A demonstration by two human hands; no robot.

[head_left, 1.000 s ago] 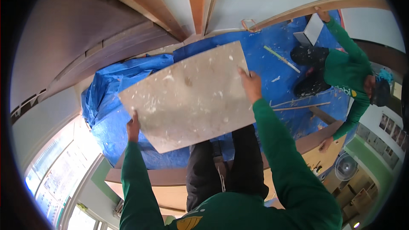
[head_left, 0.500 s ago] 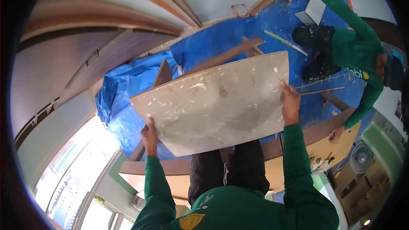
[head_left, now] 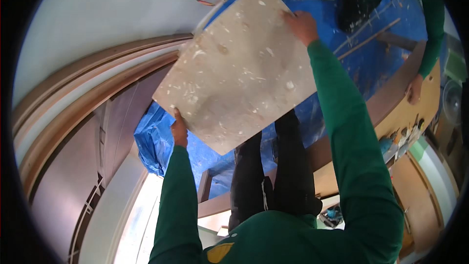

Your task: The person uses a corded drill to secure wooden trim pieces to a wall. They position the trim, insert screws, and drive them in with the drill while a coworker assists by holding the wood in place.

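Note:
Between my two hands is a large rectangular board (head_left: 239,73), beige and stained, flecked with white spots. It is held up in front of my legs, tilted so that its right end points up and away. My left hand (head_left: 179,128) grips the lower left edge, thumb on the face and the other fingers hidden behind. At the upper right edge, my right hand (head_left: 302,25) is closed on the board. The board hides much of the floor beyond it.
A blue tarp (head_left: 151,139) covers the floor. Long wooden mouldings (head_left: 97,76) run along the wall at left. At right, a co-worker's hand (head_left: 415,89) rests by a wooden plank (head_left: 395,85) with tools on a light panel near it. A thin stick (head_left: 369,39) lies on the tarp.
The board has turned counterclockwise and moved up in the view, with both hands still on it. My view has shifted, and the co-worker shows less at the upper right.

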